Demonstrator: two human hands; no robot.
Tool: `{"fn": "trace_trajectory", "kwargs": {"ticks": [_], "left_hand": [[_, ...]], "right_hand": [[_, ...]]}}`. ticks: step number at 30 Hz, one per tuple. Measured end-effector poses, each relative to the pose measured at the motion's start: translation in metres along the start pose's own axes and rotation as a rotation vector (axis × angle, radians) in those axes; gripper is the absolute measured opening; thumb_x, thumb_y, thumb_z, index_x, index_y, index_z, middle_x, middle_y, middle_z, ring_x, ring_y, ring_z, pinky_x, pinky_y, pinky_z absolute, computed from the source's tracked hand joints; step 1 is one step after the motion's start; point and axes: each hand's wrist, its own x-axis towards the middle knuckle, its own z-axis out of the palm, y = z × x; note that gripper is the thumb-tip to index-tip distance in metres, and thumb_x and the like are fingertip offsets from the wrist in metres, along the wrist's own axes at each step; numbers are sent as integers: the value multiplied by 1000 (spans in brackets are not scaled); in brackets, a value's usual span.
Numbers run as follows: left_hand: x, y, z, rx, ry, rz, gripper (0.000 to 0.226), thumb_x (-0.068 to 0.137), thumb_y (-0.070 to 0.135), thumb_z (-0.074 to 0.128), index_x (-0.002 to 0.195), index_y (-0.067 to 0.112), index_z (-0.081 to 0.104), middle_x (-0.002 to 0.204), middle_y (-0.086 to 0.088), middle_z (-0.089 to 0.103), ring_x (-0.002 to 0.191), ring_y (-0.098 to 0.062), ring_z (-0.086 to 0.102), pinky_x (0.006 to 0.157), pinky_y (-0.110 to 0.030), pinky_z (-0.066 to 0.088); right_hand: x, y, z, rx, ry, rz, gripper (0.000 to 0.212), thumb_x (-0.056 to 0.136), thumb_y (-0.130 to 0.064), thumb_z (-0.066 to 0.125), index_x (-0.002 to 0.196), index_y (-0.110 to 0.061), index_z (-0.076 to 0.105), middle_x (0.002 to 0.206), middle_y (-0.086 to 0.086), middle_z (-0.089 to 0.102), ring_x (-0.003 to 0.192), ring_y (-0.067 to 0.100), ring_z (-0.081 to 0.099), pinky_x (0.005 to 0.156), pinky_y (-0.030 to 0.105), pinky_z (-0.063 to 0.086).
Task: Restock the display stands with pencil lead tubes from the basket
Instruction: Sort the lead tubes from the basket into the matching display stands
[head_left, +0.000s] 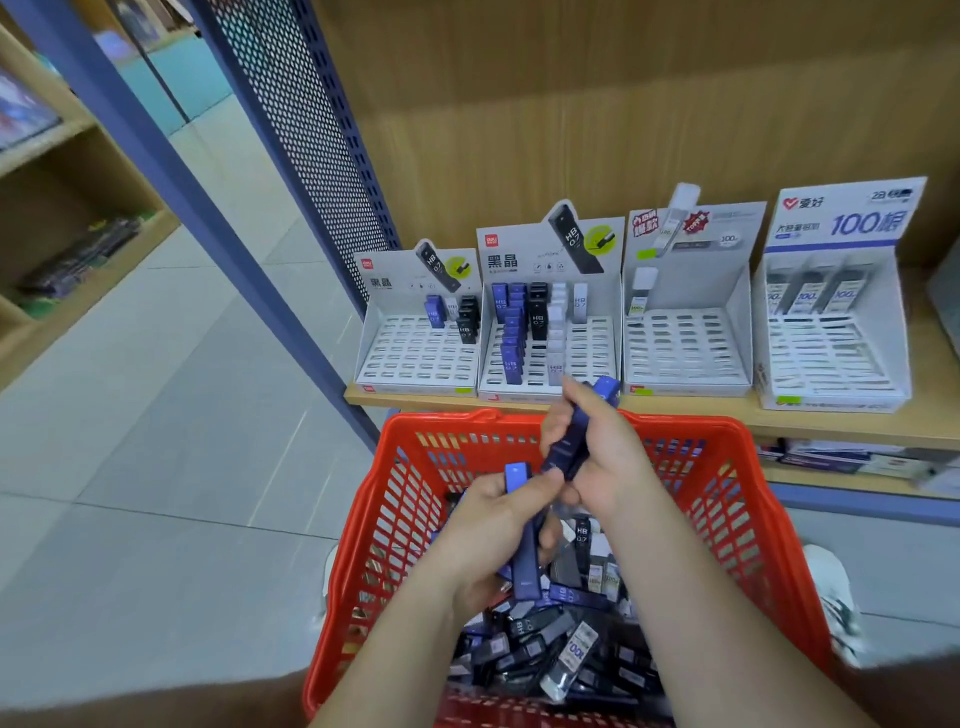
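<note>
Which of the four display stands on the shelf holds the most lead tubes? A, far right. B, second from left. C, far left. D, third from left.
B: the second stand from the left carries long columns of blue, black and white tubes; the far left stand, third stand and far right stand show only a few at the back.

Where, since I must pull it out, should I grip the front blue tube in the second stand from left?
Pinch the front blue tube by its top, across the side faces, from above: it stands upright in a slot, others packed behind.
</note>
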Motion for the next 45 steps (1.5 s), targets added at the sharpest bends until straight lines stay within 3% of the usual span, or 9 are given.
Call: {"fn": "trace_trajectory", "kwargs": {"ticks": [2, 5, 8, 11, 15, 24, 30, 36, 45], "left_hand": [[-1, 6, -2, -99, 70, 10, 35, 95, 34, 55, 87, 2, 67, 50, -7, 47, 43, -15, 40, 44, -21, 38], [1, 16, -9, -316, 211, 66, 48, 97, 44, 46, 90, 2, 65, 59, -12, 57, 49, -21, 53, 48, -25, 48], [5, 24, -17, -351, 343, 183, 51, 99, 48, 39, 98, 4, 65, 89, -25, 66, 69, -35, 63, 64, -55, 57], [5, 25, -22, -157, 560, 338, 45, 100, 45, 39, 88, 11, 66, 72, -5, 68, 62, -19, 65, 55, -38, 54], [7, 20, -25, 51, 662, 478, 42, 98, 46, 43, 82, 17, 68, 73, -2, 67, 72, -18, 64, 74, -39, 52], [10, 31, -38, -42, 424, 423, 22, 91, 35, 60, 85, 18, 72, 81, -12, 72, 74, -26, 68, 71, -44, 56], [28, 45, -34, 17, 503, 504, 17, 83, 24, 72, 92, 10, 70, 73, 0, 69, 68, -13, 64, 65, -31, 54], [55, 68, -29, -173, 509, 467, 30, 80, 31, 71, 100, 9, 67, 85, -2, 71, 81, -19, 66, 80, -41, 54], [74, 102, -45, -110, 390, 399, 8, 91, 13, 63, 87, 15, 56, 71, -4, 62, 57, -16, 56, 57, -24, 50]], "right_hand": [[-1, -7, -1, 42, -14, 6, 17, 95, -19, 61, 83, -14, 49, 57, -3, 43, 39, 6, 40, 34, 17, 35], [-10, -6, -1, -377, -134, 28, 17, 90, -25, 68, 84, -14, 56, 65, 1, 49, 42, 7, 37, 33, 17, 30], [-25, 10, 9, -747, -292, 110, 27, 78, -42, 73, 85, -16, 68, 68, 3, 52, 46, 9, 38, 34, 18, 28], [-36, 26, 14, -784, -359, 190, 40, 67, -46, 73, 92, -15, 67, 70, 6, 59, 50, 10, 44, 35, 17, 29], [-40, 29, 15, -788, -402, 166, 32, 72, -31, 76, 93, -10, 64, 67, 3, 63, 53, 11, 51, 36, 18, 31], [-37, 33, 21, -511, -267, 112, 20, 75, -14, 77, 91, -9, 66, 72, 8, 65, 48, 11, 51, 35, 18, 32], [-25, 25, 23, -452, -277, 22, 32, 68, -17, 77, 96, -8, 66, 70, 4, 66, 48, 8, 52, 37, 17, 33], [-11, 13, 35, -512, -305, -106, 22, 76, -4, 75, 97, -9, 70, 72, 2, 68, 52, 7, 56, 38, 18, 33], [3, -2, 1, -510, -206, 37, 10, 85, 4, 63, 89, -5, 63, 72, 16, 63, 50, 17, 57, 39, 22, 31]]}}
